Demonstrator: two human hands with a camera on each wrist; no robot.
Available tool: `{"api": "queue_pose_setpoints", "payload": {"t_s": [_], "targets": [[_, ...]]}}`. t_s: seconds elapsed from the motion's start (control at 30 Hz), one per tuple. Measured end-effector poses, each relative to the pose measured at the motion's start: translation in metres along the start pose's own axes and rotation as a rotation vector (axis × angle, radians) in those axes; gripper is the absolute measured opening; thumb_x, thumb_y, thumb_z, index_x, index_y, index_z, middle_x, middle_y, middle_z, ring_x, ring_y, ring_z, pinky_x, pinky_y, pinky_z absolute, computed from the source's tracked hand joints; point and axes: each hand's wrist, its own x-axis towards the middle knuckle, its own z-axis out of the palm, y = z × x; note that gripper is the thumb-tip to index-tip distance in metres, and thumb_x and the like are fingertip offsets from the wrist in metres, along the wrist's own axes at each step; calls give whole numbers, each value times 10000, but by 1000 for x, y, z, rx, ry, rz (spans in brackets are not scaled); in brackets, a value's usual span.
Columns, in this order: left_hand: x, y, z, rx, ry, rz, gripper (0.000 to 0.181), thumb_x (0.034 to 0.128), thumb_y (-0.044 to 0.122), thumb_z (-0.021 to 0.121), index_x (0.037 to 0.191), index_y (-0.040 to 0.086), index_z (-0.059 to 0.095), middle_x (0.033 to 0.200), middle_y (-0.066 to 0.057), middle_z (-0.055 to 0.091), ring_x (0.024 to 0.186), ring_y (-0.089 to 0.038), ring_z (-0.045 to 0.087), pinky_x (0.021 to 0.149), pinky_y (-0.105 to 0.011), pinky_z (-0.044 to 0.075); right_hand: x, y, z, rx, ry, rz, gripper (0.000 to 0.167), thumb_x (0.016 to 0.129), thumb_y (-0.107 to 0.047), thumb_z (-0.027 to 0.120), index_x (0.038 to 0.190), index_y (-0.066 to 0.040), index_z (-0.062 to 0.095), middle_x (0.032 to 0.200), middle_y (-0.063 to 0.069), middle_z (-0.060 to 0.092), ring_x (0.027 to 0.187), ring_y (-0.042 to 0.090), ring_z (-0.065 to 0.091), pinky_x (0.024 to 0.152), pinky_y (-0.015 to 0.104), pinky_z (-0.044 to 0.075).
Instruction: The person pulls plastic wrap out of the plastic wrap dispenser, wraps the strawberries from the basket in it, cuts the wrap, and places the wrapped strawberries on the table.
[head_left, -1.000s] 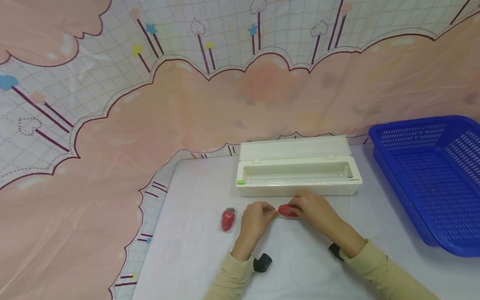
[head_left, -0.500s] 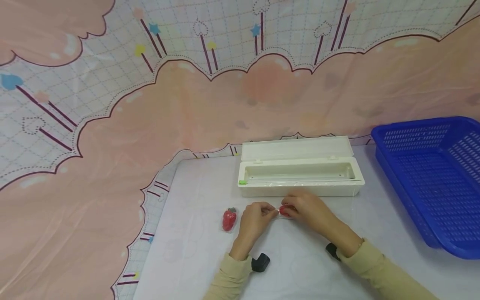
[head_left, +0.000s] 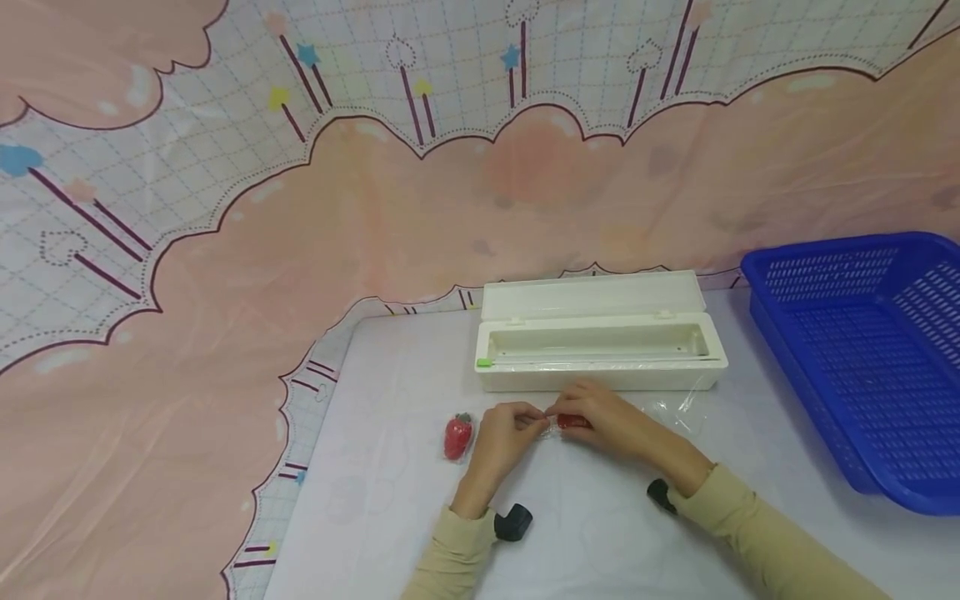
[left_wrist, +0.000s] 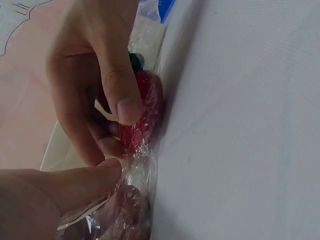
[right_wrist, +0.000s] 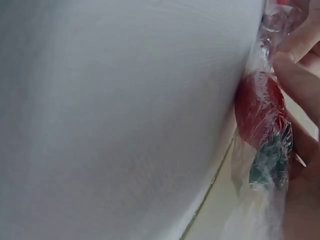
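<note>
In front of the white box, my right hand (head_left: 600,417) holds a red strawberry (head_left: 573,421) wrapped in clear cling film. Its thumb lies against the fruit in the left wrist view. My left hand (head_left: 504,437) pinches the gathered cling film (left_wrist: 142,170) beside the leafless end of the strawberry, close to my right fingertips. The right wrist view shows the green leaves (right_wrist: 270,160) under loose film, which trails past them. A second film-wrapped strawberry (head_left: 457,436) lies on the table to the left of my left hand.
The long white cling film box (head_left: 600,380) stands behind my hands with its lid raised and a green tab (head_left: 484,362) at its front left. At the right is a blue plastic basket (head_left: 806,417). A patterned cloth (head_left: 420,225) hangs behind the table.
My right hand has moved left along the strawberry, closer to my left hand. Loose film now shows beside my right forearm. The left hand stays nearly in place.
</note>
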Motion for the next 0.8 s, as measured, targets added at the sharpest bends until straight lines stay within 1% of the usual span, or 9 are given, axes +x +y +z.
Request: {"api": "queue_pose_setpoints", "payload": {"t_s": [0.1,0.27,0.43,0.5,0.57,0.63,0.7,0.8], "targets": [[0,-2,-4,-10,0,8,103,884,163,748,917,69,771,857,-29,757,787,-103,700,683,-220,537,-1,2,-1,-19,-20,-19,339,861,-154,770,1196,-142,720,983,-24,654,958,140,523,852,356,458],[-2,-2,-11,-13,-18,-9,137,902,199,736,921,66,768,904,-43,759,867,-141,716,741,-274,568,-3,5,2,-85,-47,-45,367,886,-184,742,1250,-171,699,1010,-44,664,965,142,528,857,359,456],[-3,0,-19,-20,-69,-27,161,918,204,721,968,54,750,944,-52,755,895,-159,721,772,-290,575,-5,8,7,-165,-42,-104,331,903,-199,722,1234,-192,712,1050,-36,654,1015,173,553,896,379,472],[-4,1,-23,-11,-83,-24,161,922,195,713,996,55,741,951,-46,751,892,-159,717,780,-287,569,-5,9,8,-196,-35,-139,314,900,-209,725,1214,-202,723,1051,-30,640,1024,178,555,902,383,476],[-4,2,-27,14,-80,-7,159,920,184,712,1010,54,732,951,-45,748,883,-166,714,781,-293,568,-5,9,9,-208,-36,-161,307,899,-222,726,1206,-220,728,1044,-34,626,1015,169,551,895,373,476],[-5,4,-32,31,-68,3,160,919,173,710,1021,52,729,945,-44,745,866,-172,709,778,-304,566,-5,10,9,-200,-43,-158,295,907,-238,719,1201,-228,729,1035,-38,614,1004,158,544,886,361,474],[-5,5,-38,40,-60,9,170,919,177,707,1030,49,729,946,-44,745,863,-178,710,781,-311,567,-5,9,9,-180,-62,-138,290,918,-255,707,1207,-235,727,1033,-41,606,1000,149,537,887,355,471],[-5,5,-46,25,-66,14,184,927,181,697,1046,43,724,949,-48,741,865,-186,705,791,-320,566,-5,8,7,-164,-99,-102,290,937,-263,685,1224,-236,717,1042,-38,604,1001,144,537,888,355,471]]}}
